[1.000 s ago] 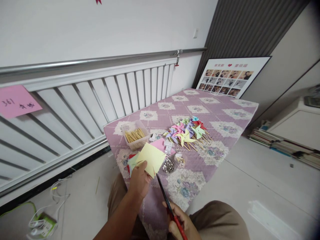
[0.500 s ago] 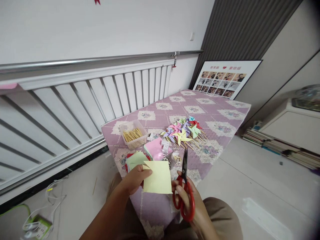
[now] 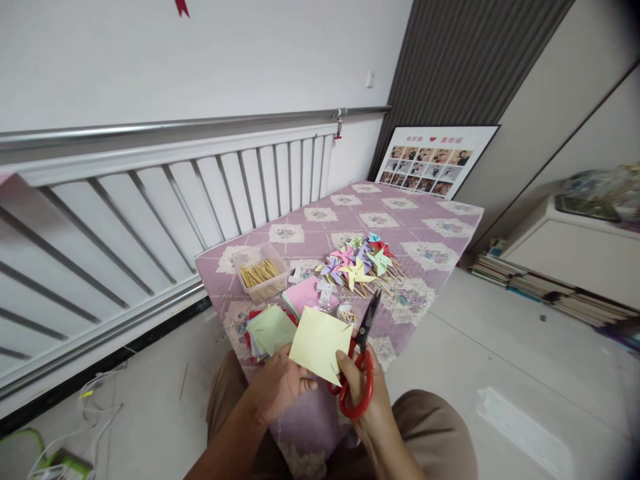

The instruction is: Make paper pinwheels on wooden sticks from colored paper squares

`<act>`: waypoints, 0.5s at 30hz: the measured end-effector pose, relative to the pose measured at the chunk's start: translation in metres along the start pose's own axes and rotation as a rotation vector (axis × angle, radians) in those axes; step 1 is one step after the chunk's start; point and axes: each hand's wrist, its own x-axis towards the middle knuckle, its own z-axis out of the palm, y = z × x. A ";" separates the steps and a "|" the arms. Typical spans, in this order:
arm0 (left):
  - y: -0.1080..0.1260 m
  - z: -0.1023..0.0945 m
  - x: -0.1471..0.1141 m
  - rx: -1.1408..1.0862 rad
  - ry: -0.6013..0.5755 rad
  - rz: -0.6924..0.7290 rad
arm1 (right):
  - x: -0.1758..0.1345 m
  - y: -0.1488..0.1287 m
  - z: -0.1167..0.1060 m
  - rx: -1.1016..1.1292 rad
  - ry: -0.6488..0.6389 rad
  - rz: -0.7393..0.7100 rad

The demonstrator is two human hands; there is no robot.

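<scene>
My right hand point(image 3: 367, 383) holds red-handled scissors point(image 3: 369, 320), their dark blades closed and pointing up and away. Its thumb also pins the lower right part of a square sheet of pale yellow paper point(image 3: 317, 340) with cuts at its corners. At the sheet's left corner is my left hand point(image 3: 283, 387), palm turned partly up and fingers loosely apart, with no grip on the paper visible. Just beyond lies a stack of coloured paper squares point(image 3: 273, 330), pale green on top. Pink paper point(image 3: 303, 293) lies behind the sheet, by a small tub point(image 3: 346, 312) of light-coloured bits.
Finished paper pinwheels point(image 3: 357, 270) on sticks are heaped mid-table. A clear plastic box point(image 3: 263, 277) of thin wooden sticks stands at the left edge. A radiator point(image 3: 225, 193) borders the table point(image 3: 345, 223). A photo board point(image 3: 425, 160) leans at the far end.
The yellow sheet has turned, and its hold has passed from my left hand to my right thumb. My left fingers have loosened; the scissors stay in my right hand, now tilted more to the right.
</scene>
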 end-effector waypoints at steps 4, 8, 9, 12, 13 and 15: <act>-0.027 0.004 0.000 -0.103 -0.060 0.038 | 0.001 0.002 0.004 0.042 0.025 -0.036; -0.034 0.016 0.004 -0.114 0.013 0.122 | 0.000 0.009 0.004 0.037 -0.005 -0.066; -0.032 0.019 0.005 -0.105 0.025 0.138 | 0.000 0.011 0.003 0.011 -0.004 -0.068; -0.025 0.023 0.011 -0.068 0.038 0.178 | 0.001 0.017 -0.005 -0.088 0.021 -0.076; -0.023 0.023 0.014 -0.052 0.045 0.189 | 0.002 0.019 -0.009 -0.110 0.030 -0.087; -0.017 0.020 0.019 -0.009 0.088 0.203 | 0.002 0.020 -0.019 -0.128 0.024 -0.109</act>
